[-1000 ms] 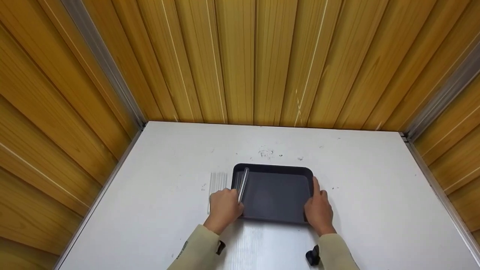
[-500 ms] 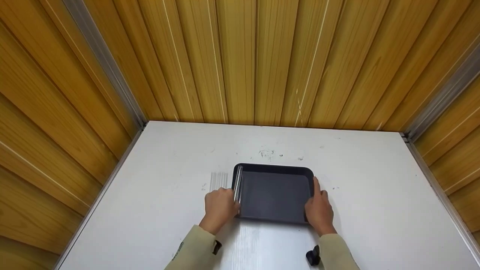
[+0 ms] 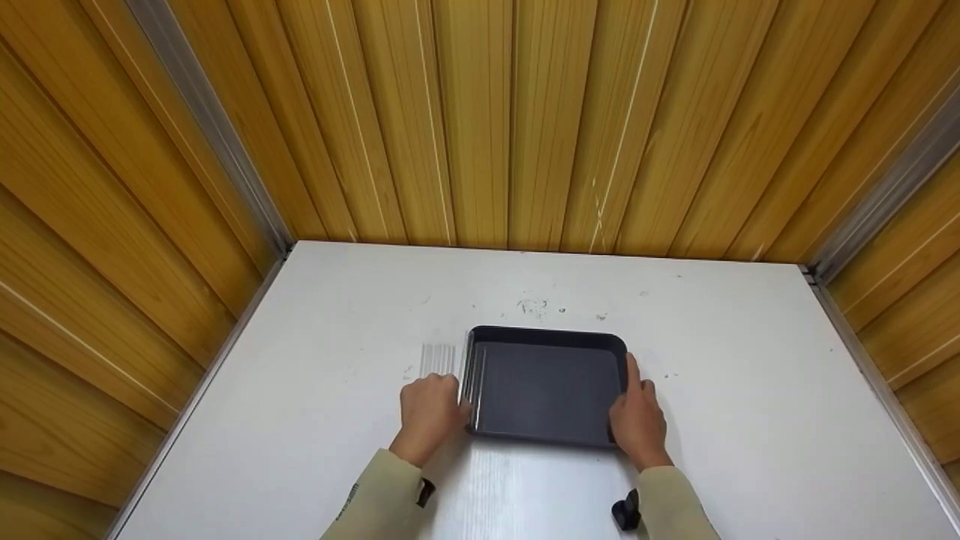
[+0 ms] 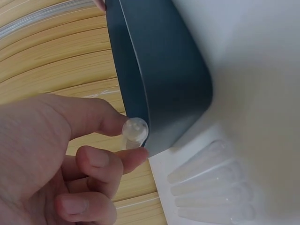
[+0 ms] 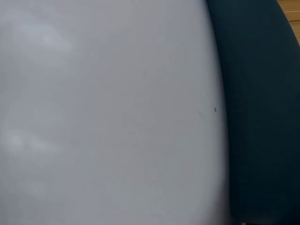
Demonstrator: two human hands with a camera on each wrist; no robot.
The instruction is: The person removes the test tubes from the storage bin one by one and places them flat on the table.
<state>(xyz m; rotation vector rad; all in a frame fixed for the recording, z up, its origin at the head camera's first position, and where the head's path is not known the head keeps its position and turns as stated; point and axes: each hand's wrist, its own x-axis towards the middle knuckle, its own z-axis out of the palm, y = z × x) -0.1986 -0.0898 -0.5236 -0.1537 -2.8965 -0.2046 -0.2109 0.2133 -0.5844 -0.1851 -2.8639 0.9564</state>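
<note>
A dark grey rectangular tray (image 3: 551, 390) lies on the white table, its outer wall (image 4: 173, 70) large in the left wrist view. My left hand (image 3: 431, 412) is at the tray's left edge. Its thumb and forefinger pinch a clear test tube (image 4: 136, 131) by the rounded end, and the tube runs along the tray's left rim. The other left fingers are bent beneath. With the thumb over the rim and fingers along the outside, my right hand (image 3: 639, 420) grips the tray's right side. That hand is out of its own wrist view, where only tray wall (image 5: 262, 117) and table show.
Several more clear test tubes (image 3: 438, 360) lie side by side on the table left of the tray, partly behind my left hand. Ribbed wood-look panels (image 3: 480, 127) close off the table (image 3: 750, 375) at the back and both sides.
My left hand has shifted left with the test tube. The tube stood slanted over the tray's left part and now lines up with the left rim. My right hand and the tray have stayed put.
</note>
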